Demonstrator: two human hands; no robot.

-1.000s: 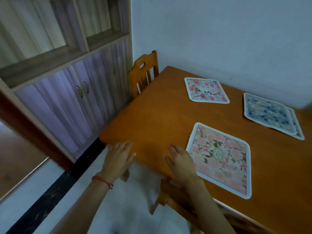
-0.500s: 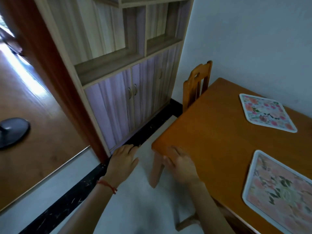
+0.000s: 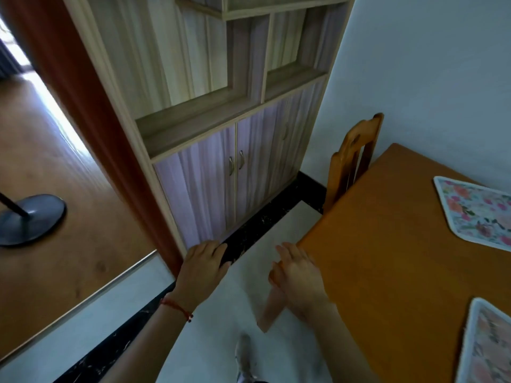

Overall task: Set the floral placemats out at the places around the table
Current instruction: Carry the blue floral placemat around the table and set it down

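Room: we look down at a pale tiled floor [image 3: 210, 341] with a black marbled border strip running in front of a wood-grain cabinet [image 3: 237, 172], and a plain light wall behind.
Open floor: between the cabinet and the table's left edge we see a clear lane of tile; a doorway on the left opens onto a brown wooden floor.
Table: the orange wooden table [image 3: 387, 272] fills the right side, its near corner rounded, with one leg showing below the corner.
Chair: a wooden chair [image 3: 351, 158] stands tucked at the table's far end, just beside the wall.
Placemats: the far floral placemat [image 3: 475, 214] lies flat on the table near the wall; the near floral placemat [image 3: 486, 346] lies at the lower right (both are cut off by the frame's right edge).
Left hand: our left hand [image 3: 204, 269] hangs over the floor, fingers loosely bent, holding nothing, a red cord on the wrist.
Right hand: our right hand [image 3: 298, 275] hovers at the table's corner, fingers relaxed and empty; we cannot tell whether it touches the wood.
Hard to make out: a blurred shoe [image 3: 244, 355] at the bottom edge, and a dark round stand base [image 3: 30, 219] cut off at the left.
Textures: glossy table, matte floral mats with pale rims, streaked lilac cabinet doors with small metal handles.
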